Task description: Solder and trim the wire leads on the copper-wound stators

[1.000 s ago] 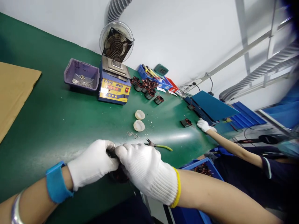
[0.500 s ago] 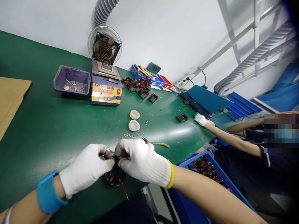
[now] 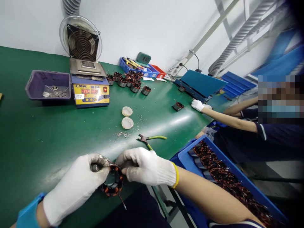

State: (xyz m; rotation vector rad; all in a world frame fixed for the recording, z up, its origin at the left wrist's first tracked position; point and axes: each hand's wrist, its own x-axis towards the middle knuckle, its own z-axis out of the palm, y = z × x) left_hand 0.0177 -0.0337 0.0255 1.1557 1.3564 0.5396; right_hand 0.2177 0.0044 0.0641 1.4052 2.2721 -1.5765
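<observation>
A motor stator (image 3: 110,191), a dark ring with copper windings, is held low over the front of the bench, its open end toward me. My left hand (image 3: 76,185), in a white glove with dirty fingertips, is closed on its upper left edge. At the upper right edge my right hand (image 3: 148,167), in a white glove with a yellow cuff, has curled fingers and the thumb against the stator. A lead wire (image 3: 123,202) sticks out below the ring. What lies between the right fingertips is partly hidden. Beyond the hands lie green-handled side cutters (image 3: 143,138), jaws apart.
Two small white cups (image 3: 127,123) stand amid metal bits. Behind are a solder pot (image 3: 91,91), a purple bin (image 3: 48,85) and several stators (image 3: 136,87). A blue crate (image 3: 190,155) of stators sits right; beyond it, a co-worker's gloved hand (image 3: 197,105) rests by a blue panel.
The view has shifted, showing more of the crate and cutters. The stator has tilted so its open ring faces me. My right fingers have moved from beside my left fingertips to the ring's right side.
</observation>
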